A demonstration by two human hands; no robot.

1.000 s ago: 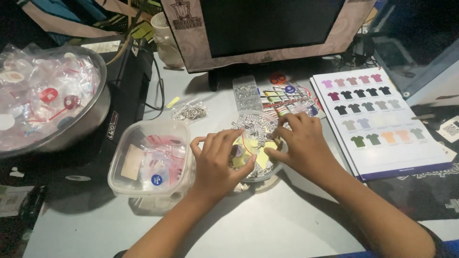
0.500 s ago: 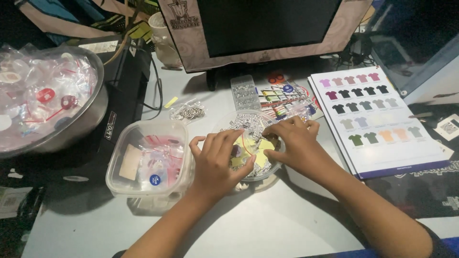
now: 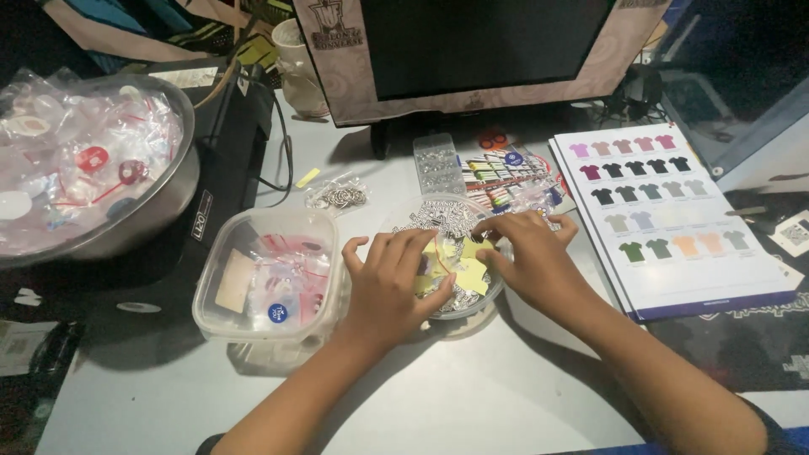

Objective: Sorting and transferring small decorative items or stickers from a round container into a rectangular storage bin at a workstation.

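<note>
Two hands are working inside one round clear bowl (image 3: 438,215) that is sitting at the centre of the pale table (image 3: 472,396). The bowl is holding a heap of small silver metal pieces, too many and too small to count, plus several yellow paper tags (image 3: 472,274). The left hand (image 3: 389,282) is lying over the bowl's left half, fingers spread apart and pressing down on the contents. The right hand (image 3: 533,257) is covering the right half, its fingers curling together on the contents; whether they are pinching a piece cannot be told. Both hands are hiding much of the bowl's interior.

One square clear plastic container (image 3: 268,286) of bagged items is standing just beside the left hand. One steel basin (image 3: 160,211) of clear packets is sitting at far left. One monitor (image 3: 480,50) is standing behind the bowl. One shirt colour chart (image 3: 674,244) is lying to the right.
</note>
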